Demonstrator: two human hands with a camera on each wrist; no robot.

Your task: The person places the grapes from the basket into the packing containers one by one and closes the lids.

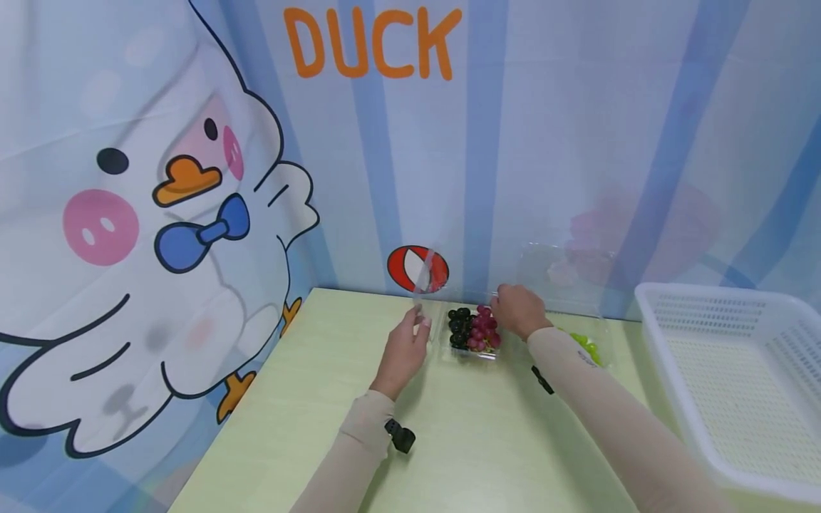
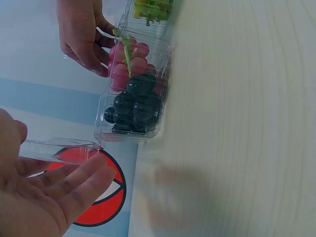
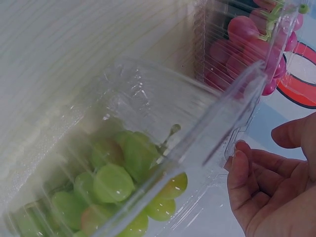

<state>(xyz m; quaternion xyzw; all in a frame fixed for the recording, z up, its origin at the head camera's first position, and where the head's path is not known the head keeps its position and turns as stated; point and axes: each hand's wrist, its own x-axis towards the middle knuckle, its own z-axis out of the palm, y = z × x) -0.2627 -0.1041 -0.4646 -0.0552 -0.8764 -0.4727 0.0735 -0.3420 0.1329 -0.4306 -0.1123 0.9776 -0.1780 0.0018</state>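
In the head view, a clear plastic box holds black grapes and red grapes. Its raised clear lid stands at the left side. My left hand pinches the lid's edge between thumb and fingers; the other fingers stretch beneath it in the left wrist view. My right hand is at the box's back right side. In the right wrist view its fingers bend loosely beside clear plastic edges, with the thumb apart. A second clear box, partly behind my right arm, contains green grapes.
A white perforated basket stands at the right of the pale table. The second box's upright lid leans near the backdrop. A duck-print cloth hangs right behind the table's back edge.
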